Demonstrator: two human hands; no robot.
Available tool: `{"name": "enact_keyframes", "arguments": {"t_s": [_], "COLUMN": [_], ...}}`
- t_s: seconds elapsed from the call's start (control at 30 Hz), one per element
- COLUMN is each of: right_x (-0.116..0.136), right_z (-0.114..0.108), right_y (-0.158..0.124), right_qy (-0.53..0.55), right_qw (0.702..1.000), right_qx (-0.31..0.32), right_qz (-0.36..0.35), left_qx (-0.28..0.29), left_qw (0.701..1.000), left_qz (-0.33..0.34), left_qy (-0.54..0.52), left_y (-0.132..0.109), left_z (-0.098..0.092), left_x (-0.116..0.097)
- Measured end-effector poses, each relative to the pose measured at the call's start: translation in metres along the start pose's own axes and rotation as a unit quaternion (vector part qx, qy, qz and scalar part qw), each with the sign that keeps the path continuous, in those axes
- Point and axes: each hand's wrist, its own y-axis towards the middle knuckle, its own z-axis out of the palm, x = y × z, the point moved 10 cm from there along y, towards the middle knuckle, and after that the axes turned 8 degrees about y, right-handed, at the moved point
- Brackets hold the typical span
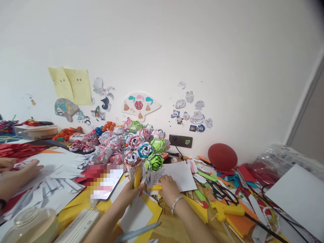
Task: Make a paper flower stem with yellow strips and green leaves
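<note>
My left hand (132, 191) is closed around a bundle of folded yellow paper (137, 176), which stands upright between thumb and fingers. To its right, the curled fingers of my right hand (169, 188), with a bracelet at the wrist, pinch a yellow paper strip (155, 187). Just behind both hands lies a white sheet with writing (178, 175). A pile of folded paper flowers (138, 143) in white, pink, blue and green rises beyond it. Yellow sheets (198, 208) and a white sheet (135, 212) lie under my forearms.
At the left a co-worker's hands (21, 175) hover over white paper strips (48, 189). A lit phone (108, 184), a glass jar (31, 224) and a grey pen (140, 231) lie nearby. A yellow glue gun (227, 210), scissors (242, 179) and a red balloon (222, 157) are right.
</note>
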Motion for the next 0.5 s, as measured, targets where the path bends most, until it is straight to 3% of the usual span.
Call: {"name": "enact_keyframes", "arguments": {"t_s": [0.33,0.5], "right_x": [0.004,0.026], "right_z": [-0.008,-0.001], "right_y": [0.004,0.001], "right_qy": [0.190,0.239], "right_qw": [0.980,0.969], "right_qx": [-0.061,-0.032], "right_qz": [-0.011,-0.045], "left_qx": [0.064,0.068], "left_qw": [0.994,0.992], "left_qz": [0.006,0.009], "left_qy": [-0.086,-0.105], "left_y": [-0.010,-0.015], "left_z": [0.027,0.032], "left_x": [-0.009,-0.014]}}
